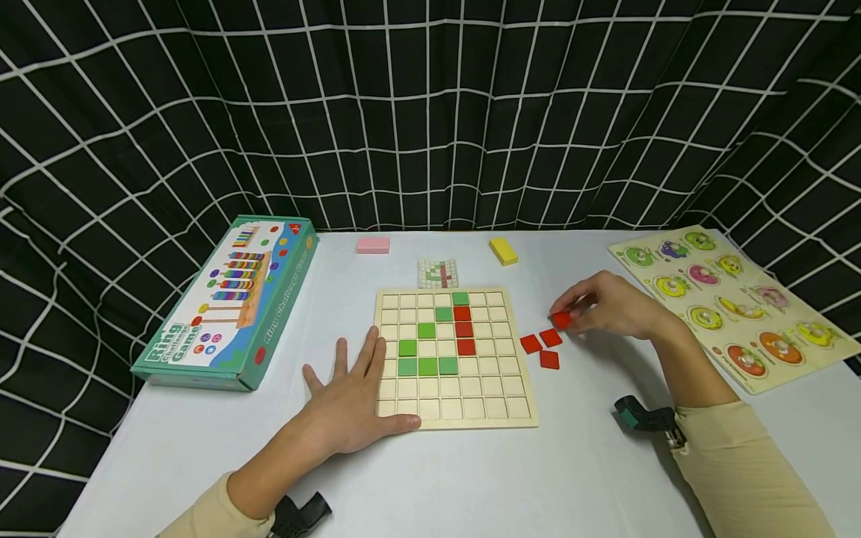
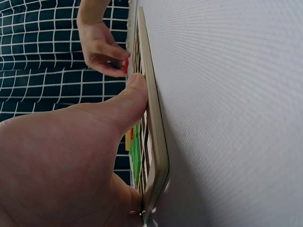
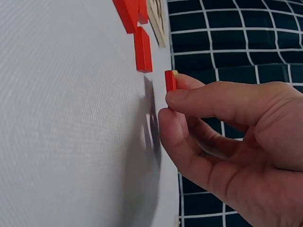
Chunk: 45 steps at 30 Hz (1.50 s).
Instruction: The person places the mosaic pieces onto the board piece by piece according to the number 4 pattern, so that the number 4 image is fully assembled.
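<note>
A wooden grid board (image 1: pixel 471 407) lies at the middle of the white table, with several green tiles (image 1: pixel 427 366) and a column of red tiles (image 1: pixel 464 329) set in it. My left hand (image 1: pixel 350 396) lies flat, fingers spread, on the board's near left corner (image 2: pixel 154 151). To the board's right, my right hand (image 1: pixel 608 305) pinches a red tile (image 1: pixel 561 320) (image 3: pixel 170 81) between thumb and fingers, lifted a little off the table. Three loose red tiles (image 1: pixel 541 347) (image 3: pixel 142 49) lie on the table just left of that hand.
A green ring-game box (image 1: pixel 229 302) lies at the left. A fruit peg puzzle (image 1: pixel 733 302) lies at the right. At the back lie a pink block (image 1: pixel 373 245), a yellow block (image 1: pixel 503 251) and a small pattern card (image 1: pixel 439 273). A black gridded curtain hangs behind the table.
</note>
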Motion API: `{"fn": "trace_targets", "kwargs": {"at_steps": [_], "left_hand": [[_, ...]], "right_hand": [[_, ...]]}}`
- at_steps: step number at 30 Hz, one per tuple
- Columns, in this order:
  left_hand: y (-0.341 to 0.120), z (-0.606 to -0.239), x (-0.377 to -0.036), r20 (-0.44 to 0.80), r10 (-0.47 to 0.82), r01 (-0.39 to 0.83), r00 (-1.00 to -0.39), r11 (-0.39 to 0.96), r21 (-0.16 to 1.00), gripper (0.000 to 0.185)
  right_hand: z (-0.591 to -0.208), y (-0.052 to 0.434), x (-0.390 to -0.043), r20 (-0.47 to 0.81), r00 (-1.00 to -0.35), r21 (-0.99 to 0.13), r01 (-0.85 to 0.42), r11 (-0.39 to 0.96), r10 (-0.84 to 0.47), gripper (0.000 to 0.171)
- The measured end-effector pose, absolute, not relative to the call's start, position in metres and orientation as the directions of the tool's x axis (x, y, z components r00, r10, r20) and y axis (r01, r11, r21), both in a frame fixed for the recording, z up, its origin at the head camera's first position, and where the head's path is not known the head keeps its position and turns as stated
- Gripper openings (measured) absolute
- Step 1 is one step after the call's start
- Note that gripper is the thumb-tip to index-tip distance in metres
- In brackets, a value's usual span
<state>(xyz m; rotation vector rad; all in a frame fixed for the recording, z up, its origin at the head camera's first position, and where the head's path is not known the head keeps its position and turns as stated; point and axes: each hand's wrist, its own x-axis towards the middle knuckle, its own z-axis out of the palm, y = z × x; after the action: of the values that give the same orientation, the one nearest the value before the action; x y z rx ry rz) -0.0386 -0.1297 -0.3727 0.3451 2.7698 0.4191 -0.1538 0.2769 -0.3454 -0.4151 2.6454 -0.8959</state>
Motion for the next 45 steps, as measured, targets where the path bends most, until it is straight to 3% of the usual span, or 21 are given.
{"fn": "trace_targets", "kwargs": {"at_steps": [24,45], "left_hand": [[-0.131,-0.374,-0.039,-0.276,0.280,0.187,-0.920,0.929,0.319,0.126],[-0.130,-0.373,-0.039,-0.283,0.276,0.176,-0.918,0.927,0.331,0.126]], "right_hand": [[-0.334,0.246,-0.143,-0.265,-0.912,-0.670,-0.059,0.740,-0.313,0.030],[-0.338,0.200,-0.128,-0.249,-0.919,-0.684,-0.055,0.727,-0.304,0.023]]}}
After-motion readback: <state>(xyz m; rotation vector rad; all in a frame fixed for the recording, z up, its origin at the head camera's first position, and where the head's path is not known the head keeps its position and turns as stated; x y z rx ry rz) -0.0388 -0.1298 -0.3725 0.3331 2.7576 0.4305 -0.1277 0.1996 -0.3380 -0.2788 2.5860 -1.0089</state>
